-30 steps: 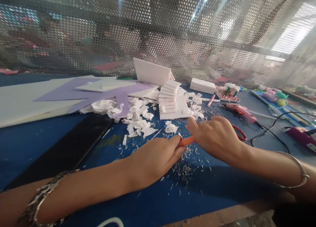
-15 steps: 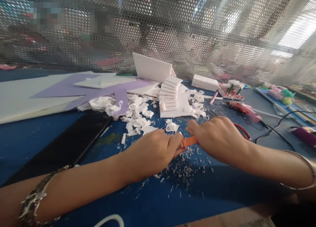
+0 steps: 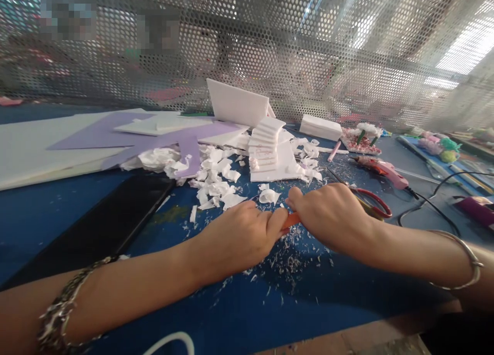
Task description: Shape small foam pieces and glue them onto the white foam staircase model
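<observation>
Above the middle of the blue table, my left hand [image 3: 241, 236] is closed on one end of a small flat orange strip [image 3: 292, 220]. The fingers of my right hand [image 3: 334, 213] are wrapped over the strip's other end. Only a short stretch of it shows between the two hands; its ends are hidden in my fingers, and I cannot make out its exact kind. Fine white shavings [image 3: 287, 265] lie scattered below. Just behind my hands is a curled white scrap [image 3: 269, 195]. Red-handled scissors [image 3: 372, 203] are partly covered by my right hand.
A white model with steps [image 3: 264, 149] stands ahead amid white scraps [image 3: 218, 177]. Purple sheets [image 3: 104, 131] and a black tablet-like slab [image 3: 100, 226] lie left. To the right are a pink glue gun [image 3: 386, 172] with its cord and a pink pen [image 3: 334, 151]. Perforated metal [image 3: 247, 51] rises behind.
My right hand has moved left, closer to my left hand, so less of the orange strip shows. More of the scissors' handles has come into view.
</observation>
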A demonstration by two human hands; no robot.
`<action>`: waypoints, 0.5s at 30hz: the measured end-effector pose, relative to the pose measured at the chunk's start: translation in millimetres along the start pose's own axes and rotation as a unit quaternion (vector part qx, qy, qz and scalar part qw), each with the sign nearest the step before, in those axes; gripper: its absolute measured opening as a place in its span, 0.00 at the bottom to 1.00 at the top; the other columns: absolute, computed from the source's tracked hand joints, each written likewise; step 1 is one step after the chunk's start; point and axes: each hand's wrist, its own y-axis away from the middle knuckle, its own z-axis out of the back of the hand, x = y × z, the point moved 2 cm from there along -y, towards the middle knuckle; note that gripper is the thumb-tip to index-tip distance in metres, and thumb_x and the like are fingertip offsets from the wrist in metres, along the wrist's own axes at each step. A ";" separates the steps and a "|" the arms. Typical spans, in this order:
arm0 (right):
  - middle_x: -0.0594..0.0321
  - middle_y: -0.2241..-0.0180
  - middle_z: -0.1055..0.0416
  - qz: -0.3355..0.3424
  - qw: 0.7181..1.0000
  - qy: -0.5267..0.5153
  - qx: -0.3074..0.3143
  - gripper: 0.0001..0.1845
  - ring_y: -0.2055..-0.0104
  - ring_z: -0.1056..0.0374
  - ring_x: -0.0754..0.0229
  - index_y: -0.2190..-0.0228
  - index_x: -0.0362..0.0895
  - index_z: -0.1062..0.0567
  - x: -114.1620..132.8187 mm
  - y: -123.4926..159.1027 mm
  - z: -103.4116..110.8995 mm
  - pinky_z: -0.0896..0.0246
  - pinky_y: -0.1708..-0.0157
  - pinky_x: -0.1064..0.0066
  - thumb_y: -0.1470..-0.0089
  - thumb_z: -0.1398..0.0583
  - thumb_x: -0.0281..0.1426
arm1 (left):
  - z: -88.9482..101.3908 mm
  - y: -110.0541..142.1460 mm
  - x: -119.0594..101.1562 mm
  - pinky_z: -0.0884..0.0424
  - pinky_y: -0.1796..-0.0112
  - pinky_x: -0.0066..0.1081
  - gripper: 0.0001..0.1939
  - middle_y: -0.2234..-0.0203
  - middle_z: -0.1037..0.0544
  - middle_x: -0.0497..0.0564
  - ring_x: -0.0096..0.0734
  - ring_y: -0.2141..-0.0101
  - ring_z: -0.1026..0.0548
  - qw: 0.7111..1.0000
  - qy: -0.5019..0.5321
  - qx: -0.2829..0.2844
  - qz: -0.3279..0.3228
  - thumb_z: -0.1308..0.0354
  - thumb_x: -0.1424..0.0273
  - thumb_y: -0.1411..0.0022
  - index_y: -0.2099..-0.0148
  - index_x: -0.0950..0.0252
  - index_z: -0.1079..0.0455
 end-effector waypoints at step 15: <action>0.53 0.55 0.36 0.002 0.985 -0.155 -0.072 0.18 0.57 0.38 0.58 0.52 0.44 0.36 -136.2 -21.0 -32.0 0.45 0.63 0.68 0.43 0.53 0.32 | -16.7 2.3 33.0 0.58 0.85 0.26 0.16 0.88 0.38 0.43 0.22 0.90 0.43 0.979 -0.024 0.165 0.119 0.61 0.71 0.36 0.50 0.62 0.39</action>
